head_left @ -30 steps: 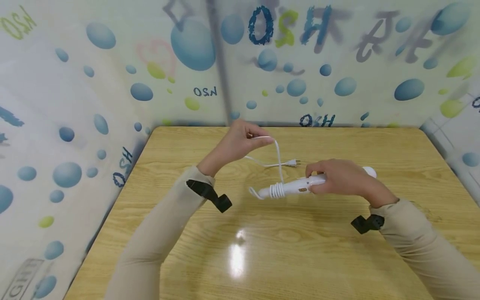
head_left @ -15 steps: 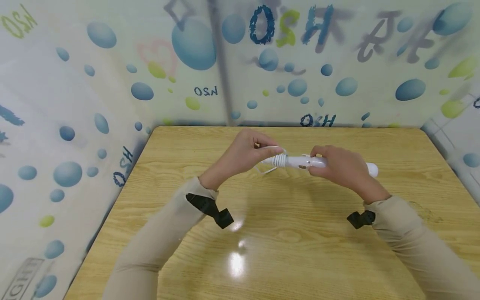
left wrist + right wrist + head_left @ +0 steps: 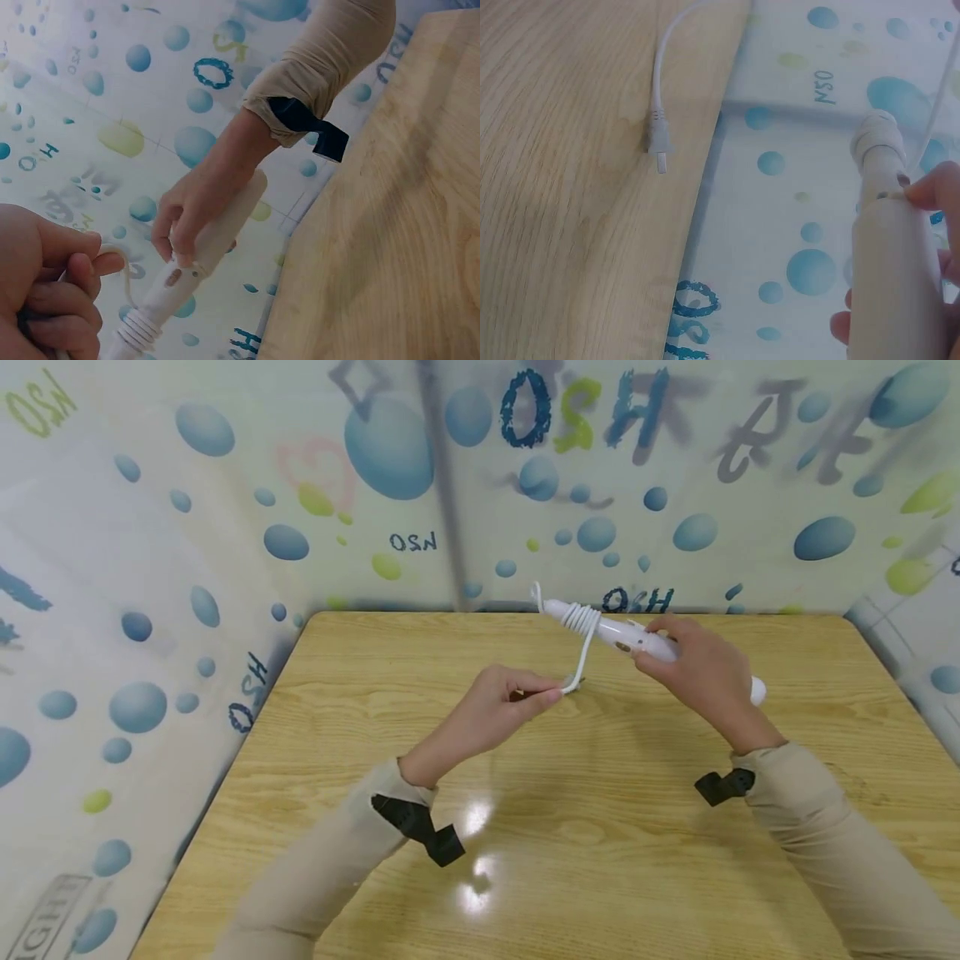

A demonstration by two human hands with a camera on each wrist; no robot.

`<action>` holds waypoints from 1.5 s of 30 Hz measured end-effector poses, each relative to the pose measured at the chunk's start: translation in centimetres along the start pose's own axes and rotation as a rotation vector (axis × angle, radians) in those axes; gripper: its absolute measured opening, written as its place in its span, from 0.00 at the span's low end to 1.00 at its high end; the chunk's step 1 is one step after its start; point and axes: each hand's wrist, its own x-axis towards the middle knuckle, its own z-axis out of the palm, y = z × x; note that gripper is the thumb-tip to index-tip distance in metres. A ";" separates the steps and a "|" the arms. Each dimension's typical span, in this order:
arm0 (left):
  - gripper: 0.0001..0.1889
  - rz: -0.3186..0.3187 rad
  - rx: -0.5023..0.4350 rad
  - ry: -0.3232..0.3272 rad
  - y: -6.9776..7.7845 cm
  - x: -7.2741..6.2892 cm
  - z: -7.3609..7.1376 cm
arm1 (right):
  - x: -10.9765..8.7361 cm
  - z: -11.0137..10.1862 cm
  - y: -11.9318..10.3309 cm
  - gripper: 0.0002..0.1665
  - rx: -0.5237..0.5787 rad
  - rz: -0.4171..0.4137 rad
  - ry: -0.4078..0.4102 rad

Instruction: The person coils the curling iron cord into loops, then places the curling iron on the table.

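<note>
My right hand [image 3: 705, 672] grips a white wand-shaped electric appliance [image 3: 618, 632] by its body, holding it above the table. The wand is tilted, its cord end up and to the left. Several turns of white cord [image 3: 579, 617] circle that narrow end, and a small loop [image 3: 536, 593] sticks out past it. My left hand [image 3: 498, 710] pinches the cord between thumb and fingertips, below the coils; the stretch between hand and wand looks taut. In the right wrist view the cord's two-prong plug [image 3: 659, 139] lies on the table.
The wood-grain table [image 3: 600, 860] reaches back to a wall [image 3: 480, 510] covered in printed bubbles and letters. More printed wall [image 3: 172, 652] runs along the left side. A black wrist camera [image 3: 420, 831] is strapped to each sleeve.
The wand has risen and its cord end has swung upward. My left hand first went down to the coils, then drew the cord below the wand toward me.
</note>
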 end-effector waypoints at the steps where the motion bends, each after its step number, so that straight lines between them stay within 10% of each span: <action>1: 0.11 -0.012 -0.023 0.002 -0.4 -0.2 0.2 | 0.0 -0.1 0.1 0.23 0.024 0.010 0.006; 16: 0.14 -0.156 -0.280 0.015 -6.6 0.2 1.1 | -1.1 -2.6 -0.9 0.22 0.373 0.069 -0.029; 25: 0.17 0.042 -0.530 -0.149 -8.6 0.6 -0.5 | -1.7 -4.8 -1.6 0.13 0.552 0.025 0.069; 31: 0.23 0.047 -0.698 -0.234 -9.2 0.2 -0.9 | -1.7 -6.3 -2.0 0.10 0.642 0.014 0.100; 45: 0.09 -0.115 -0.564 0.102 -10.0 4.4 -2.8 | -3.1 -7.5 -3.7 0.10 0.729 -0.071 0.039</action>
